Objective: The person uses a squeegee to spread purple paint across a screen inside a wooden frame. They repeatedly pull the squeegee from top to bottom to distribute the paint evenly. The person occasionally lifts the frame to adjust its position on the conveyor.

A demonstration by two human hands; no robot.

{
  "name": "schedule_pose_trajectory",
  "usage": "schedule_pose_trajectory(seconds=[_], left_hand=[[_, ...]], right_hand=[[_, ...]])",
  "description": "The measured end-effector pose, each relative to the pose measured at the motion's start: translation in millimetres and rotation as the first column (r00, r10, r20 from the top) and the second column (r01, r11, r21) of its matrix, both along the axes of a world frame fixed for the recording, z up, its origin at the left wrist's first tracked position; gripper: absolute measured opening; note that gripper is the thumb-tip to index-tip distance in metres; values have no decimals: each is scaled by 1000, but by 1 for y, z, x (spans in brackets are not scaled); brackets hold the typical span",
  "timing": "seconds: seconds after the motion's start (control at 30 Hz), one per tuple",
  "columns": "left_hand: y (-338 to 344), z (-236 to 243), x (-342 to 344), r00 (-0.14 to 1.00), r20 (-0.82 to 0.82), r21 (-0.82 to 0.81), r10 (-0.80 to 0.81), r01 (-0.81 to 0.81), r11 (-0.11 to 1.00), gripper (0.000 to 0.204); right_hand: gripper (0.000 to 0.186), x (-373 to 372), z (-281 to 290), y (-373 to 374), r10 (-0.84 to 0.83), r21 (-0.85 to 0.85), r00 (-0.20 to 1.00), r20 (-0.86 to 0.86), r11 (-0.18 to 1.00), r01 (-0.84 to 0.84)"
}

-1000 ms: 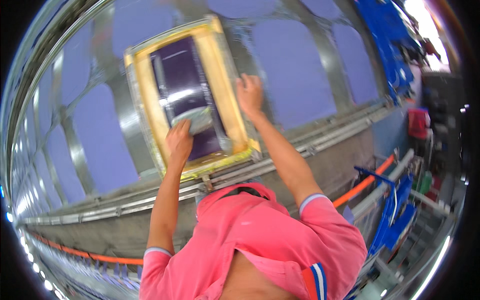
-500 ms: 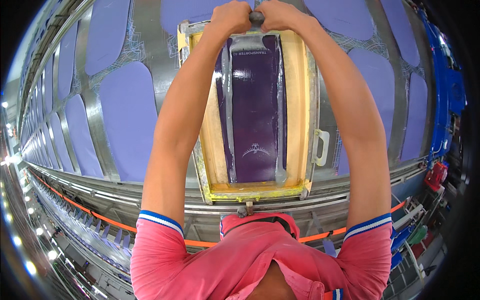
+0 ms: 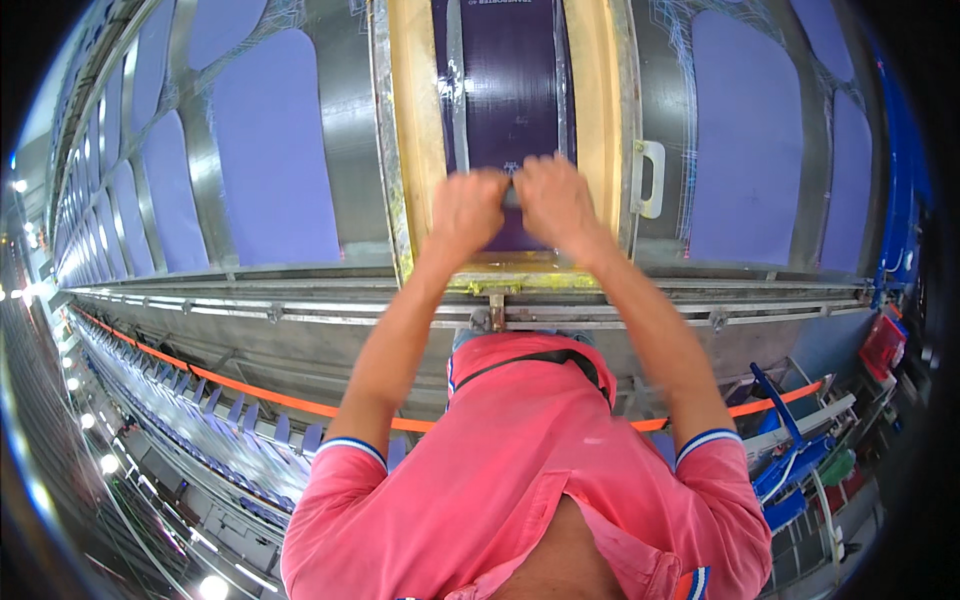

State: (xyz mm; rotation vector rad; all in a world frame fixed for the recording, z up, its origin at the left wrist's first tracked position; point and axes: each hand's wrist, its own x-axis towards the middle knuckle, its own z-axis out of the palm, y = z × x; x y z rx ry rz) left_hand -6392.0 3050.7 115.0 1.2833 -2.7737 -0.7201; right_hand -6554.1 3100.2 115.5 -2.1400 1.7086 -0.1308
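Both my hands are together over the near part of a screen-printing frame point(image 3: 408, 130), whose inner edges are pale yellow. Inside the frame is a dark purple mesh point(image 3: 510, 100) with glossy grey strips along its sides. My left hand point(image 3: 470, 208) and my right hand point(image 3: 553, 205) are closed round a squeegee point(image 3: 512, 192), mostly hidden under my fingers; a bit of its dark grip shows between them. A white handle point(image 3: 651, 180) sticks out from the frame's right side. Flat purple pieces point(image 3: 272, 140) lie on the table to the left and right.
Metal rails point(image 3: 330, 311) run along the table's near edge, in front of my waist. Below them passes an orange strip point(image 3: 260, 386). Blue machinery point(image 3: 905, 190) stands at the far right, a red object point(image 3: 881, 347) near it. A blue rack point(image 3: 800, 450) is lower right.
Both hands have pulled the squeegee from the frame's far end toward me, to the near part of the mesh. My elbows have bent, and the view has tilted lower.
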Motion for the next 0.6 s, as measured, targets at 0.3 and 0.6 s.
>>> schedule_pose_trajectory(seconds=[0.3,0.6], left_hand=[[3,15,0,976,211,73,-56,42,996,16],[-290,17,-117,983,182,-99,-6,24,995,26]], right_hand=[[14,3,9,11,-94,96,994,56,992,88],[25,-112,15,-292,-84,94,991,-102,991,94]])
